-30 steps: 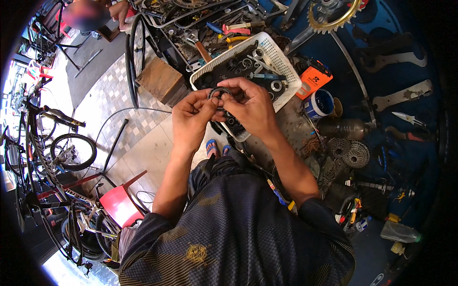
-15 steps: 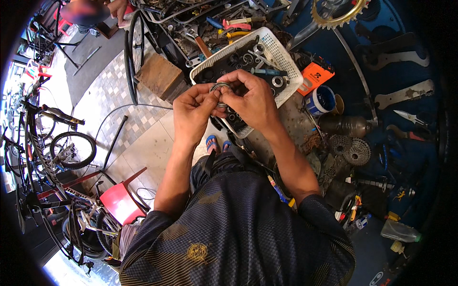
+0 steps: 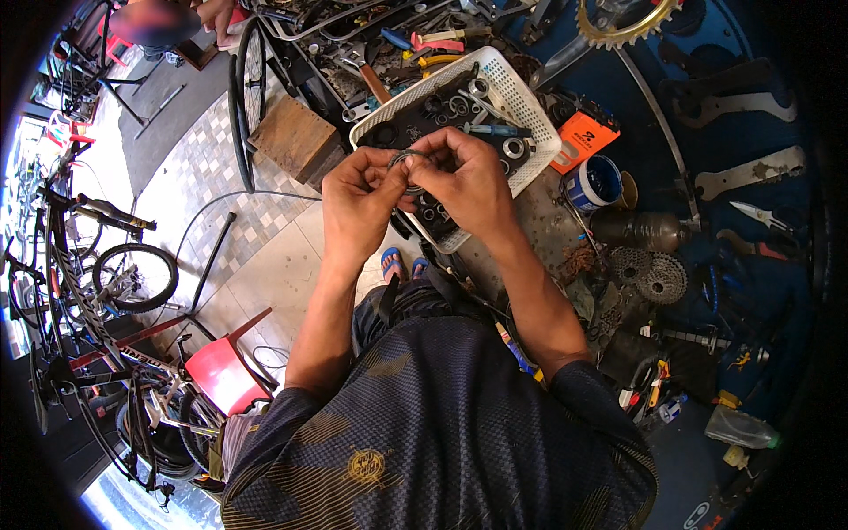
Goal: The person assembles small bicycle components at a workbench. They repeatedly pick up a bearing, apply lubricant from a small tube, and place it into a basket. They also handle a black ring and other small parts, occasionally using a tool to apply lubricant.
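Observation:
A small metal ring point(image 3: 405, 155), which looks like a bearing, is pinched between both hands; the fingers cover much of it. My left hand point(image 3: 358, 199) grips its left side with thumb and fingertips. On the other side, my right hand point(image 3: 461, 181) holds it with thumb and forefinger. Both hands are above the near left part of a white plastic basket point(image 3: 541, 117). Inside that basket lie several loose rings and round parts, a screwdriver with a blue handle point(image 3: 499, 130), and a metal ring point(image 3: 514, 148).
A wooden block point(image 3: 296, 137) stands left of the basket. To the right are an orange box point(image 3: 585, 141), a blue-and-white tub point(image 3: 594, 183), bicycle cassettes point(image 3: 661, 278) and wrenches point(image 3: 751, 173). Bicycles point(image 3: 132, 278) and a red chair point(image 3: 223, 375) are at the left. A person point(image 3: 159, 22) sits far left.
The ring has tilted slightly between my fingertips, and my fingers have shifted a little on it. Both hands stay in nearly the same place.

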### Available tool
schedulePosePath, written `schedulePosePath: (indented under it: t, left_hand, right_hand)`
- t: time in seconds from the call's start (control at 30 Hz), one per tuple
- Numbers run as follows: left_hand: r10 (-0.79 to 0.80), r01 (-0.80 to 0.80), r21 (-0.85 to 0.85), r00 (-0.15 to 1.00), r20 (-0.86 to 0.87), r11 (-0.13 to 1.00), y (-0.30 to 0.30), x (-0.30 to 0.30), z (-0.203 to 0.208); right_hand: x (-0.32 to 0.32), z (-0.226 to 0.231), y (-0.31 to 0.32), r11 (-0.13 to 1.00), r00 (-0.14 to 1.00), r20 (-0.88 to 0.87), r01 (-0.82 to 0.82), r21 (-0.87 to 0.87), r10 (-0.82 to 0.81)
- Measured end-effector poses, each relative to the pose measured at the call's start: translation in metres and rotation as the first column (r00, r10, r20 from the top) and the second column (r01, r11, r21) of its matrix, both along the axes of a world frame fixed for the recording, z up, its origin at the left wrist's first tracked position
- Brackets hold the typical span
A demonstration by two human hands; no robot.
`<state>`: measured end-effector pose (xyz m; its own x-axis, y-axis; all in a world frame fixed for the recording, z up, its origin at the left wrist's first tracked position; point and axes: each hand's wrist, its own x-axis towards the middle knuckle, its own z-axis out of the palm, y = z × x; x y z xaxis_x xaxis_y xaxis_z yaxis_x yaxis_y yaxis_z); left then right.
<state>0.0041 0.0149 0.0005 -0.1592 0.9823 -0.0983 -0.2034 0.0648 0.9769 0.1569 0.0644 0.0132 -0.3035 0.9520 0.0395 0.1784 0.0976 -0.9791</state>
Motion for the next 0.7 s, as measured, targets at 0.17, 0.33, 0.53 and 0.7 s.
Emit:
schedulePosePath:
  t: [0.17, 0.33, 0.53, 0.7]
  left_hand:
    - [-0.009, 0.010, -0.012, 0.997, 0.073, 1.000, -0.0013, -0.0010, -0.0002]
    - [-0.012, 0.016, -0.013, 0.974, 0.225, 1.000, -0.0025, -0.0040, -0.0030]
    - [-0.002, -0.003, 0.043, 0.993, 0.118, 0.999, -0.0036, -0.0015, -0.0059]
    - [0.003, -0.006, 0.042, 0.996, 0.085, 0.999, -0.0046, 0.0005, -0.0003]
  right_hand:
    - [0.0023, -0.0020, 0.0032, 0.995, 0.997, -0.079, 0.007, -0.098, -0.015]
    - [-0.0005, -0.0005, 0.0009, 0.994, 0.993, -0.104, 0.047, -0.099, -0.058]
    - [-0.0023, -0.0018, -0.0021, 0.988, 0.982, -0.187, 0.008, -0.151, -0.036]
    - [-0.0011, -0.0019, -0.0012, 0.988, 0.980, -0.195, -0.003, -0.154, -0.027]
